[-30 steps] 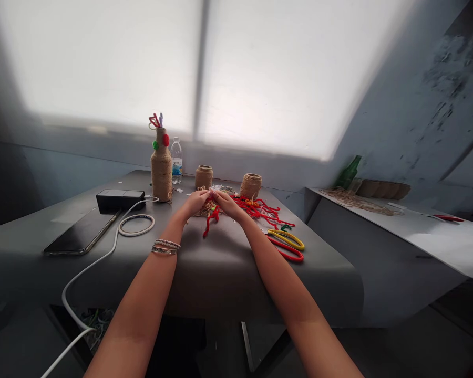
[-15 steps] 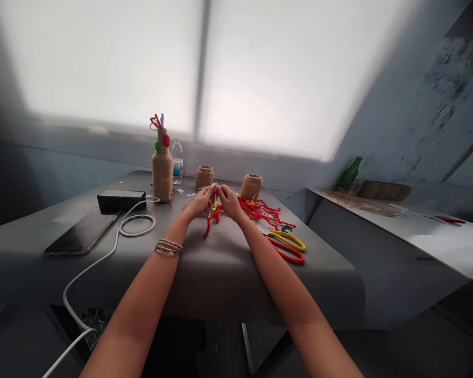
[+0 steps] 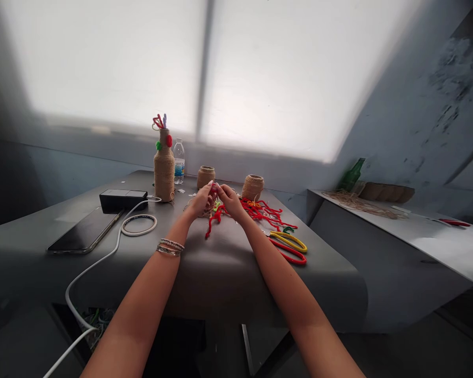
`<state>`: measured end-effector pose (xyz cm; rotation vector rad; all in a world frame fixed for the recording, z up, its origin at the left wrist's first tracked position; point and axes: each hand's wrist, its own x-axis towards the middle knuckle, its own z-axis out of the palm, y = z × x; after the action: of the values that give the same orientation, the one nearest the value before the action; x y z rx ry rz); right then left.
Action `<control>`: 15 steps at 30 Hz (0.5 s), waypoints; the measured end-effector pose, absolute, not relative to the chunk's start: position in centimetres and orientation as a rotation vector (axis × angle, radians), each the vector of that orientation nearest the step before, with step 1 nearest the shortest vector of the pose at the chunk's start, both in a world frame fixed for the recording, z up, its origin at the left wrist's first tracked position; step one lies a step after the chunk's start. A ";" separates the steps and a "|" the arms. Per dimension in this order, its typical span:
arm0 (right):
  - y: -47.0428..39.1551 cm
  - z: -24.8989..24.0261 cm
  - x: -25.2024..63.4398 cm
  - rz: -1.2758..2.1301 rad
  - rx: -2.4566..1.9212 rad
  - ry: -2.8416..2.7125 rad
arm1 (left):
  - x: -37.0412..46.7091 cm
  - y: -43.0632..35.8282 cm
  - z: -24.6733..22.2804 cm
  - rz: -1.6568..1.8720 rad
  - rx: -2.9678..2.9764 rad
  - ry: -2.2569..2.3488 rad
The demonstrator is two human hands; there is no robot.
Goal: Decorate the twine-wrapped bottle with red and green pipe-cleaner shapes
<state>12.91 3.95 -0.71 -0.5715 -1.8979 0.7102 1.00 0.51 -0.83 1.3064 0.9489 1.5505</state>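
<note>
Pinching a small red piece (image 3: 214, 188) with the nearly closed fingers of our left hand (image 3: 201, 201) and right hand (image 3: 230, 201), we have it midway between them over the counter (image 3: 208, 262), neither hand nearer, its long axis hidden.

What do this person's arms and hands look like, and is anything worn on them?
The left hand and right hand are ungloved, and no sleeves show. A pale beaded bracelet and a silvery band circle the left wrist; the right wrist shows no jewellery.
</note>
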 end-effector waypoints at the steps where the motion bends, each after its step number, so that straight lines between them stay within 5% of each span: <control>1: 3.9 -0.8 12.9 0.662 -0.597 -1.897 | 1.2 0.5 -0.9 1.561 1.317 0.976; 15: 3.7 -0.6 12.7 0.677 -0.579 -1.871 | 1.4 0.0 -0.4 1.623 1.142 0.909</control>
<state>12.75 3.71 -0.64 -0.5788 -1.8711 0.6769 1.43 -0.04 -0.35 1.1422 0.9094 1.6229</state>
